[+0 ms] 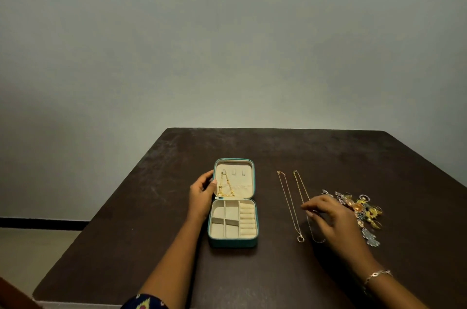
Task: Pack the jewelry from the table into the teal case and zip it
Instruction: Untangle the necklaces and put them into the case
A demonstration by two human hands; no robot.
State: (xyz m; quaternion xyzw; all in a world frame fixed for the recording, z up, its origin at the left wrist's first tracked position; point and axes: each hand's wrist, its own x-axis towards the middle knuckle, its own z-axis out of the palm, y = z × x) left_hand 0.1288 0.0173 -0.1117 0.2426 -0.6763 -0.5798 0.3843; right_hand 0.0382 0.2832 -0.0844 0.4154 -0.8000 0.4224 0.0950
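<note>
Teal case [232, 243] open on the desk [278, 152], one gold necklace [223, 186] hung in its lid. Left hand [202, 195] grips the lid's edge; right hand [333, 220] touches a loose chain [302, 187], grip unclear. Another chain [286, 195] and a jewelry pile [364, 207] remain; case unzipped.

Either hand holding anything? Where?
Left hand grips the teal case by its open lid's left edge. Right hand is on a chain; hold unclear.

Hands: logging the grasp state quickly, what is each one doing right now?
Left hand: holds the lid edge of the teal case.
Right hand: fingertips on a gold chain; grip cannot be told.
</note>
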